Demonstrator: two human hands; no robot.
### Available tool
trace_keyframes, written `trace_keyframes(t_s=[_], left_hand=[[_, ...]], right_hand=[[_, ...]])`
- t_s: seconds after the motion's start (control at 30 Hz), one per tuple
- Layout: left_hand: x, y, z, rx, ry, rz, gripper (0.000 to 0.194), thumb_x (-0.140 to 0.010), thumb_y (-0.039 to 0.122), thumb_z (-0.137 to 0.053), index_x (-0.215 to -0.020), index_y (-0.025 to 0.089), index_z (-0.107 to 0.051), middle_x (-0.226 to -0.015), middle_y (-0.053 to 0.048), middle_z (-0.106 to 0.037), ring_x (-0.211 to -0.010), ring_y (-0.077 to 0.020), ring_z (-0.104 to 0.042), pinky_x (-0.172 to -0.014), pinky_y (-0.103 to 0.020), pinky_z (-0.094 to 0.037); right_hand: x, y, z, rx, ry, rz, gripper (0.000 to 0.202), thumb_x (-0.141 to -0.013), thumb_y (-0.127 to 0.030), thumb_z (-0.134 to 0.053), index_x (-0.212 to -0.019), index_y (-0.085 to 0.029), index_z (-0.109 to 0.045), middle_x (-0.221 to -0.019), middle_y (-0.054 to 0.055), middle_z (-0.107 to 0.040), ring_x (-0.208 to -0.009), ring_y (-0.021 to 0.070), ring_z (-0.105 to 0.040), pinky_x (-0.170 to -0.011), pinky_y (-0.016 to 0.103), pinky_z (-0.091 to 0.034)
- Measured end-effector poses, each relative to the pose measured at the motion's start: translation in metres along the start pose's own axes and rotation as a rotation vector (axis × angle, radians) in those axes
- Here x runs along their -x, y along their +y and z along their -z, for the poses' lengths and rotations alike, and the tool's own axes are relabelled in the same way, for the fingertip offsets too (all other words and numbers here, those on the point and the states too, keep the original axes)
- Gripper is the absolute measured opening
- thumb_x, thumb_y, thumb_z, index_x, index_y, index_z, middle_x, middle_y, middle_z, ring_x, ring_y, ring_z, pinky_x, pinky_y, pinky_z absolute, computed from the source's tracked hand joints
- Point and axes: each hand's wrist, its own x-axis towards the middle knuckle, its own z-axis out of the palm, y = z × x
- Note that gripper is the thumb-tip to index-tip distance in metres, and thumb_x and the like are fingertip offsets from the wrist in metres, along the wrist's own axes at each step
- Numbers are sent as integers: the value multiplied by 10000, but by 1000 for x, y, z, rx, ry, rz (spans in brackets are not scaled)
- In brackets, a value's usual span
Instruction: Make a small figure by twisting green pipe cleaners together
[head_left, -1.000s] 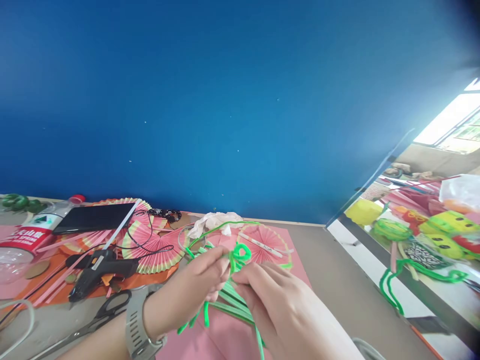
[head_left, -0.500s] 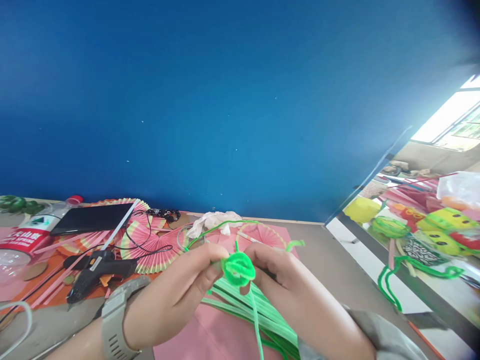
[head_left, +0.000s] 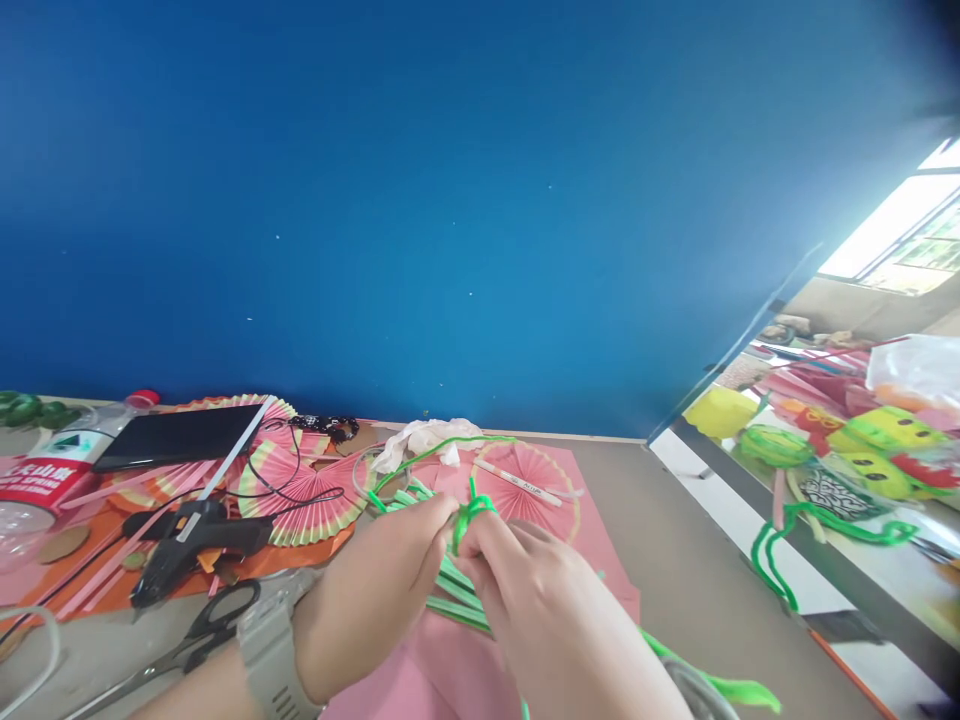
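My left hand (head_left: 386,585) pinches a bright green pipe cleaner (head_left: 474,508) between thumb and fingers. From the other side, my right hand (head_left: 536,610) closes over the same piece, which is wound into a small coil with a short end sticking up. The two hands nearly meet, and their fingers hide most of the coil. Below them lies a bundle of green pipe cleaners (head_left: 456,592) on pink paper (head_left: 442,670). A green strip (head_left: 739,692) shows beyond my right wrist; whether it joins the coil I cannot tell.
On the left are a black glue gun (head_left: 191,545), scissors (head_left: 202,635), a dark-screened tablet (head_left: 180,437) and a plastic bottle (head_left: 46,475). Folded pink fans (head_left: 307,500), a marker (head_left: 517,482) and white tissue (head_left: 427,443) lie behind my hands. A blue panel (head_left: 420,210) rises at the back.
My right hand has turned and moved left over the coil, covering much of it. My left forearm has shifted right, uncovering the scissors. The marker shows more fully.
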Motion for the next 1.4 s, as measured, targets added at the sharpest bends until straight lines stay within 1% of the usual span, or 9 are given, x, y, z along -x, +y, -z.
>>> trace_keyframes(t_s=[0.13, 0.23, 0.4, 0.6, 0.87, 1.07, 1.13, 1.27, 1.4], left_hand=[[-3, 6, 3, 634, 148, 114, 246, -933, 344, -324, -1038, 229, -513, -717, 8, -482, -682, -143, -480, -638, -260, -409], [-2, 9, 0, 1211, 106, 172, 210, -913, 405, -399, -917, 222, -504, -588, 71, -259, -496, -79, -253, -459, -175, -272], [2, 15, -3, 1606, 78, 151, 231, -911, 344, -451, -740, 194, -418, -583, 76, -246, -502, -66, -191, -451, -149, -210], [3, 9, 9, 1416, -72, 215, 313, -904, 466, -383, -753, 196, -430, -599, 59, -303, -511, -74, -223, -474, -177, -263], [4, 16, 12, 1197, 237, 314, 327, -797, 532, -537, -842, 208, -529, -584, 72, -270, -516, -69, -247, -471, -143, -313], [7, 14, 11, 1137, 472, 361, 329, -821, 458, -545, -1108, 301, -508, -961, -1, -570, -847, -124, -542, -726, -203, -486], [10, 15, 9, 1009, 490, 335, 299, -844, 467, -497, -1086, 294, -518, -966, -17, -591, -883, -154, -553, -693, -223, -493], [14, 20, 7, 697, 427, 215, 329, -890, 496, -355, -806, 243, -547, -672, -10, -540, -627, -158, -507, -575, -254, -445], [15, 24, 5, 602, 415, 147, 348, -904, 476, -310, -760, 237, -518, -636, -9, -506, -582, -163, -467, -562, -270, -412]], right_hand=[[2, -5, -8, -38, 115, 25, 184, -807, -26, -456, -752, -201, -471, -661, 2, -579, -585, 178, -567, -476, 266, -393], [3, -3, -1, -129, 157, 17, 176, -852, -60, -419, -794, -217, -470, -697, -11, -586, -626, 167, -567, -528, 262, -417], [5, 1, 17, -209, 115, 7, 200, -870, -75, -384, -762, -228, -455, -685, -20, -580, -615, 142, -552, -548, 235, -407], [6, 4, 26, -306, 74, -20, 155, -879, -116, -419, -847, -244, -500, -731, -39, -609, -612, 120, -559, -577, 216, -412], [7, 4, 25, -229, -49, 36, 126, -862, -125, -464, -877, -235, -522, -786, -21, -625, -721, 147, -583, -625, 251, -443], [5, 14, 26, 323, 395, 1, 309, -820, -137, -497, -1085, -263, -593, -962, 119, -545, -911, 304, -494, -779, 495, -387], [1, 20, 24, 337, 402, -32, 369, -838, -157, -484, -1178, -284, -552, -863, 101, -561, -823, 293, -509, -740, 511, -385], [-6, 27, 22, -261, 219, -111, 334, -901, -216, -403, -1203, -305, -516, -1047, 54, -604, -1015, 254, -519, -874, 469, -402], [-7, 26, 23, -1110, 212, -306, 264, -920, -340, -397, -1092, -293, -591, -1109, 35, -623, -1069, 220, -554, -926, 405, -442]])
